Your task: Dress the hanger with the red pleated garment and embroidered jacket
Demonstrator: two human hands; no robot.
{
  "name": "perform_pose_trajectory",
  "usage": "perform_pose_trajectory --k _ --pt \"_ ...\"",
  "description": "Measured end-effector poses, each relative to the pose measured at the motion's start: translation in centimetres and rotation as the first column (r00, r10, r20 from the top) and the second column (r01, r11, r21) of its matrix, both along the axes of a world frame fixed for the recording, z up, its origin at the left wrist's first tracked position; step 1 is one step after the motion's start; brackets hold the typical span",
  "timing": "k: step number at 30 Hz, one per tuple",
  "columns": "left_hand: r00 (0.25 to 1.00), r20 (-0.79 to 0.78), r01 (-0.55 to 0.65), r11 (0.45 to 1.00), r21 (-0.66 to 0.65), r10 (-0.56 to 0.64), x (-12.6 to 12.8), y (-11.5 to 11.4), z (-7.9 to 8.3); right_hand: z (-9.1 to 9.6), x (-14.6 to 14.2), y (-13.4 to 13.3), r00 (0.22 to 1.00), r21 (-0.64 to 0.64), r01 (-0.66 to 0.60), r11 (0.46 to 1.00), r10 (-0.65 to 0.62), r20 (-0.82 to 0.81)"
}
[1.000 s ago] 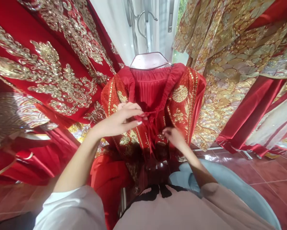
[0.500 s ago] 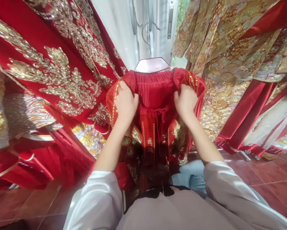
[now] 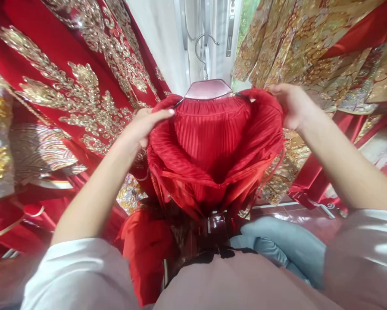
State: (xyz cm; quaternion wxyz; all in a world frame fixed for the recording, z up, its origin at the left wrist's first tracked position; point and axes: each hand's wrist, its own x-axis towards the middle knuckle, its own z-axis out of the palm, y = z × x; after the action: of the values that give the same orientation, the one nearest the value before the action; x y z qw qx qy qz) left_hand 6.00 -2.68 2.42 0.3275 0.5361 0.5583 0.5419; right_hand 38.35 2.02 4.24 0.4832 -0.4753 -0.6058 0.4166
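Note:
A red jacket [image 3: 213,137] hangs on a hanger [image 3: 207,89] with a pale pinkish upper plate and a metal hook, straight in front of me. Its pleated red inside shows, and the front edges are turned outward, so the gold trim is mostly out of sight. At the left shoulder my left hand [image 3: 144,127] grips the cloth, thumb on top and fingers mostly behind it. My right hand [image 3: 292,107] is closed at the outer edge of the right shoulder; its fingertips are partly hidden behind the fabric.
Red garments with gold sequin embroidery [image 3: 86,86] hang close on the left. Gold patterned garments [image 3: 287,56] hang on the right. Behind the hanger stands a white door frame [image 3: 227,47]. Below are my knee in light blue trousers [image 3: 277,237] and red cloth [image 3: 146,254].
Both hands have moved apart from the jacket's front edges to its outer shoulders. The fronts have been spread and folded outward, showing the pleated inside.

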Motion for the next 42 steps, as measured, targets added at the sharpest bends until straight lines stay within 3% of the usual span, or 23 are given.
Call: perform_pose_trajectory --k 3,6,8,13,17,19,24,28,32,35,37,39,42 --pt "0.949 -0.283 -0.133 0.991 0.032 0.137 -1.8 0.5 1.4 1.0 0.6 0.7 0.963 0.092 0.1 0.991 -0.119 0.24" --pt "0.773 -0.576 -0.254 0.962 0.103 0.266 -4.0 0.9 2.8 2.1 1.0 1.4 0.77 0.286 0.282 0.916 -0.394 0.502" --pt "0.643 -0.718 -0.275 0.955 0.11 0.267 -5.0 1.1 3.3 2.7 1.2 1.9 0.685 0.31 0.328 0.892 -0.451 0.573" --pt "0.369 -0.91 -0.294 0.953 0.077 0.188 -5.2 0.8 2.7 3.1 2.1 3.2 0.618 0.328 0.306 0.894 -0.449 0.646" --pt "0.14 -0.972 -0.336 0.933 0.131 0.187 -4.1 -0.5 1.5 1.6 2.2 2.6 0.382 0.524 0.17 0.834 -0.546 0.746" --pt "0.091 -0.97 -0.356 0.917 0.179 0.225 -3.5 -1.2 1.0 0.5 1.6 1.7 0.295 0.563 0.153 0.812 -0.582 0.758" --pt "0.174 -0.93 -0.383 0.893 0.238 0.322 -2.3 -1.9 0.2 -1.1 -0.2 -0.7 0.267 0.498 0.228 0.837 -0.545 0.794" --pt "0.281 -0.906 -0.394 0.899 0.193 0.317 -1.7 -1.9 -0.1 -0.8 -1.0 -1.2 0.17 0.481 0.27 0.834 -0.533 0.829" --pt "0.241 -0.938 -0.365 0.919 0.148 0.247 -1.8 -1.7 0.2 -0.3 -0.7 -0.9 0.164 0.443 0.24 0.864 -0.486 0.858" --pt "0.277 -0.948 -0.301 0.951 0.072 0.159 -2.7 -1.4 0.9 0.0 0.2 -0.4 0.175 0.425 0.218 0.879 -0.464 0.869" --pt "0.348 -0.929 -0.268 0.963 0.026 0.122 -3.6 -1.3 1.3 0.2 0.7 0.2 0.164 0.417 0.239 0.877 -0.459 0.873" --pt "0.478 -0.875 -0.213 0.976 -0.036 0.072 -4.7 -1.2 1.4 0.5 1.3 1.0 0.2 0.42 0.234 0.877 -0.466 0.862" --pt "0.67 -0.742 -0.093 0.993 -0.072 0.009 -6.2 -1.0 0.9 0.7 2.1 2.2 0.371 0.45 0.193 0.872 -0.489 0.789"
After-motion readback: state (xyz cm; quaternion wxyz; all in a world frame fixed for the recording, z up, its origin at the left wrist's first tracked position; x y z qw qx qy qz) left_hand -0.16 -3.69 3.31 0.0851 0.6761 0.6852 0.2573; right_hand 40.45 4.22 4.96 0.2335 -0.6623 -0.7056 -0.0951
